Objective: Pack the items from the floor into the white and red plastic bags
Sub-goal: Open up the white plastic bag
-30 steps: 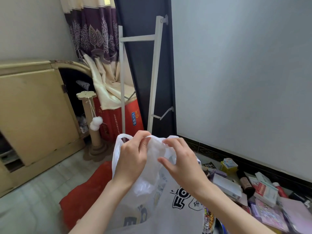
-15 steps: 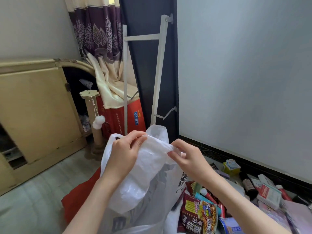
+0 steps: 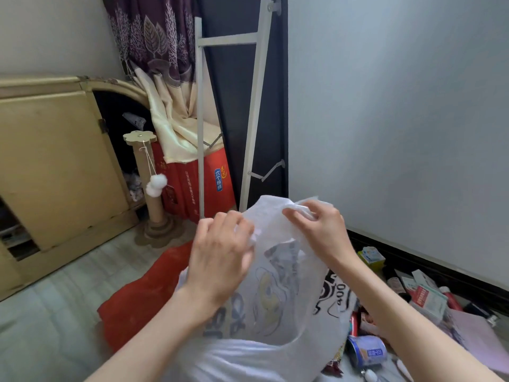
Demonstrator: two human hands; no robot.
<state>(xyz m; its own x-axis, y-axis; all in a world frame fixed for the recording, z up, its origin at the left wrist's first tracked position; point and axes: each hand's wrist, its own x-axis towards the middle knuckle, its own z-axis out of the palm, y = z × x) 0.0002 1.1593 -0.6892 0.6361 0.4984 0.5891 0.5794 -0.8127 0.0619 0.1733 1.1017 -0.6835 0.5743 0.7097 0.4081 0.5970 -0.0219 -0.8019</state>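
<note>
Between both hands' fingers [image 3: 296,213]: white bag [image 3: 275,293] top.

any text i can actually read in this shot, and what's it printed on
"六个核桃": blue label on the red carton behind the white frame.
"400", seen turned: black print on the white bag both hands hold.
Carton's small white column: blurred.
Red-and-white box and blue can on the floor: too small to read.

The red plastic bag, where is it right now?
In the head view the red plastic bag lies flat on the floor at lower left, partly behind the white plastic bag and in front of the cardboard scratching post.
</note>
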